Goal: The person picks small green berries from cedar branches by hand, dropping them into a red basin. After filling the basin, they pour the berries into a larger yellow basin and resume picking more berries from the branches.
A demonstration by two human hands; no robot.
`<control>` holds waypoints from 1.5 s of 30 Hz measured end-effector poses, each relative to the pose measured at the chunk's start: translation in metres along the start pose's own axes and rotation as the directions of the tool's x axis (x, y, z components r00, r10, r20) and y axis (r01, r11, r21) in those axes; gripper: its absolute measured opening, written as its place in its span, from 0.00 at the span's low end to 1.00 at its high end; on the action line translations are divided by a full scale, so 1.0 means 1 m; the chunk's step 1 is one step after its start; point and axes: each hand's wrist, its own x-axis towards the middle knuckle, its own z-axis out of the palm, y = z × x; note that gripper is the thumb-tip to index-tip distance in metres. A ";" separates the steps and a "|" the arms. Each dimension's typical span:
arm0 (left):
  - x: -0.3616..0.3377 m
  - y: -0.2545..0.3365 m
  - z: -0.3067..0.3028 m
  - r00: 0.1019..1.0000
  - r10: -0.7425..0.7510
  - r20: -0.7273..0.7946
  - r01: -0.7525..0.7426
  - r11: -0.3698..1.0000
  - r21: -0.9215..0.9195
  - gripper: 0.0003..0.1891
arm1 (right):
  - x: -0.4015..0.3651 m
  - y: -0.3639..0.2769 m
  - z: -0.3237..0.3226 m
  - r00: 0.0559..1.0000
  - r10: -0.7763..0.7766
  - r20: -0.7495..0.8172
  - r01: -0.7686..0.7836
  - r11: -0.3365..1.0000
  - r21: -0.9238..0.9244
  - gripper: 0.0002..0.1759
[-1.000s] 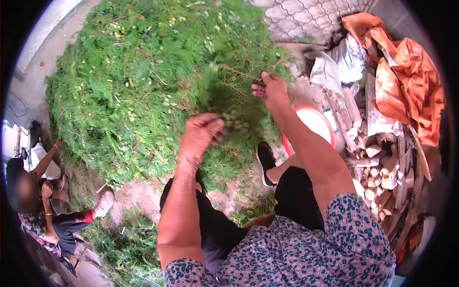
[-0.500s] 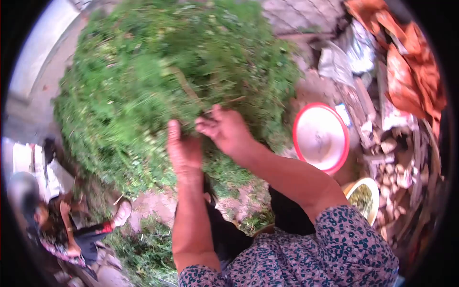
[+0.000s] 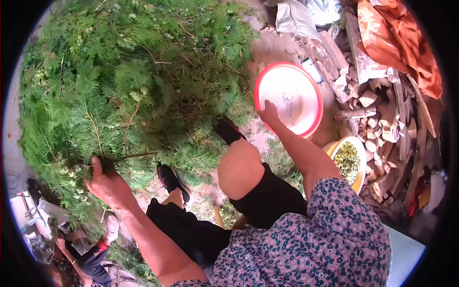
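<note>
My left hand (image 3: 107, 186) is closed around a leafy green conifer branch (image 3: 93, 129) with feathery sprays, at the near left edge of a big heap of similar branches (image 3: 158, 62). Pale round cones (image 3: 69, 170) hang on sprigs beside that hand. Over to the right, my right hand (image 3: 270, 116) is at the near left rim of a white basin with a red rim (image 3: 291, 81). Its fingers seem closed on the rim, partly hidden by the hand itself. Inside, the basin shows a printed mark on its bottom.
A yellow-rimmed bowl of green cones (image 3: 346, 160) stands by my right forearm. Chopped firewood (image 3: 377, 129), an orange tarp (image 3: 401, 43), a white sack (image 3: 296, 19) and a phone-like object (image 3: 312, 71) lie to the right. Another person (image 3: 91, 258) sits at the lower left.
My hands have parted: the left moved left and now holds a branch, the right moved right to the basin. My view has shifted, showing my knee and shoes.
</note>
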 end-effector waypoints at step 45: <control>0.021 0.012 -0.009 0.845 -0.278 0.457 0.356 -0.346 -0.868 0.08 | -0.175 -0.355 -0.130 0.503 -0.833 -0.232 0.499 0.061 0.864 0.10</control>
